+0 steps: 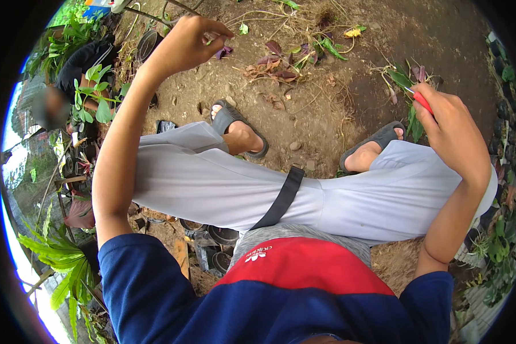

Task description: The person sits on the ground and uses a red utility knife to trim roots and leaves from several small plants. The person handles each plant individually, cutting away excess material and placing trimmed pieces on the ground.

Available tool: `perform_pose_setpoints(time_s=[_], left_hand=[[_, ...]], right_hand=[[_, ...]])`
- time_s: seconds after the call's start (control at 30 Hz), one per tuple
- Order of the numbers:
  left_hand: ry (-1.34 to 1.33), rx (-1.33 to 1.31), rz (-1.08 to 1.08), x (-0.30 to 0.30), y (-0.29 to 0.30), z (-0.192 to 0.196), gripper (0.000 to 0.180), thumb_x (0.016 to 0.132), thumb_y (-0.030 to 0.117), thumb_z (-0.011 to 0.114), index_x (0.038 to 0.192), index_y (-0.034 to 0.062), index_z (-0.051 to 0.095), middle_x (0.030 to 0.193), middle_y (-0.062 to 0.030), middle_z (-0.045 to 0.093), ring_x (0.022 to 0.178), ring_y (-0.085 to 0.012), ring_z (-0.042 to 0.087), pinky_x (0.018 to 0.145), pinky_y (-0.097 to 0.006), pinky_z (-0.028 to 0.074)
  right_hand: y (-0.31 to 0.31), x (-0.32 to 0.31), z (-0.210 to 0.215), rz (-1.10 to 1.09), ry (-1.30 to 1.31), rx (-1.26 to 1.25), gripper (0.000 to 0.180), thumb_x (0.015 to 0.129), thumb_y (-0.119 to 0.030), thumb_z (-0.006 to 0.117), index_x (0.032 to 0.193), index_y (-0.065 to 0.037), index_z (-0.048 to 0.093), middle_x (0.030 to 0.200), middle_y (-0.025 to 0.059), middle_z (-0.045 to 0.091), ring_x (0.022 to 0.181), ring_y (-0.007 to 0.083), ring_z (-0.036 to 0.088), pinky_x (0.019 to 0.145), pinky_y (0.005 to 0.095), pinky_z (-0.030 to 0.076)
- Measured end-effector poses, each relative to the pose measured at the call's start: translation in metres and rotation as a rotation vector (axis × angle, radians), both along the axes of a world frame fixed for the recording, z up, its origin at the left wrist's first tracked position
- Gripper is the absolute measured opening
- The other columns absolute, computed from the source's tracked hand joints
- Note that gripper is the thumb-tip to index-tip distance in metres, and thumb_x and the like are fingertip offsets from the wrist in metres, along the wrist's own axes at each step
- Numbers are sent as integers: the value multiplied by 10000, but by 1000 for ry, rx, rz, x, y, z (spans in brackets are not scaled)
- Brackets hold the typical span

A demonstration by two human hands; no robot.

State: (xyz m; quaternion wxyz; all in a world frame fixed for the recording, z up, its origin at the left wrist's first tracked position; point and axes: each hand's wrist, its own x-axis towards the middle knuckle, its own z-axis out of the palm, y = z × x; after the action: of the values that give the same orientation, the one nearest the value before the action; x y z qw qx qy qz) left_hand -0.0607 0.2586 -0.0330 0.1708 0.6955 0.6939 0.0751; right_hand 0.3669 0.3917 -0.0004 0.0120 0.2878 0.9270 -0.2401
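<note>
My left hand (196, 41) is raised at the upper left, its fingers curled toward the thumb as in a pinch. Whatever sits between those fingertips, if anything, is too small to make out. A dark purple leaf (223, 53) shows just below them, and bare woody stems (155, 18) pass behind the hand. At the right, above my knee, my right hand (452, 131) is wrapped round a red-handled tool (423, 102) with a thin metal tip. Its exact kind is hidden by the grip. Beyond that tip, green and purplish leaves (400, 79) lie on the soil.
Pulled plants and wilted leaves (286, 60) litter the bare soil (304, 120) ahead of my sandals (235, 123). At the left, another person (86, 66) crouches among potted plants (100, 103). Black pots (222, 235) stand behind my legs. Bagged plants (504, 114) line the right edge.
</note>
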Motion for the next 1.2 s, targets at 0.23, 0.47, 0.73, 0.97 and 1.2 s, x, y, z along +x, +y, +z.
perform_pose_setpoints(time_s=[0.23,0.47,0.73,0.97,1.2], left_hand=[[56,9,-140,5,-5,-32,188,797,83,701,958,13,770,916,-171,749,804,-309,730,775,-373,577],[165,-110,-134,13,-7,-45,183,784,121,709,910,1,766,843,-186,737,764,-325,719,750,-390,572],[153,-234,-227,25,35,-141,153,849,112,628,865,-2,729,826,-230,712,801,-390,710,751,-433,576],[214,-201,-112,97,48,-295,469,888,198,674,1332,95,565,1140,-179,694,1079,-349,660,869,-464,549],[447,-33,-125,115,15,-351,501,872,70,615,1364,104,525,1118,-63,703,1171,-241,605,955,-381,491]], right_hand=[[-7,4,3,-42,-16,-113,156,963,-62,550,1091,26,543,782,218,554,750,418,548,683,462,417],[-12,9,6,18,19,-56,107,971,-71,550,1012,28,539,802,230,587,745,431,571,667,478,434],[-8,8,3,14,-15,-98,112,975,-85,551,1000,24,545,799,236,593,756,444,573,685,484,444],[3,9,-12,64,-38,-22,139,972,-88,549,1064,16,566,799,214,622,756,408,604,700,460,463],[5,1,-21,-2,-118,-73,198,1003,-153,525,928,28,551,750,250,600,726,449,585,667,509,459]])
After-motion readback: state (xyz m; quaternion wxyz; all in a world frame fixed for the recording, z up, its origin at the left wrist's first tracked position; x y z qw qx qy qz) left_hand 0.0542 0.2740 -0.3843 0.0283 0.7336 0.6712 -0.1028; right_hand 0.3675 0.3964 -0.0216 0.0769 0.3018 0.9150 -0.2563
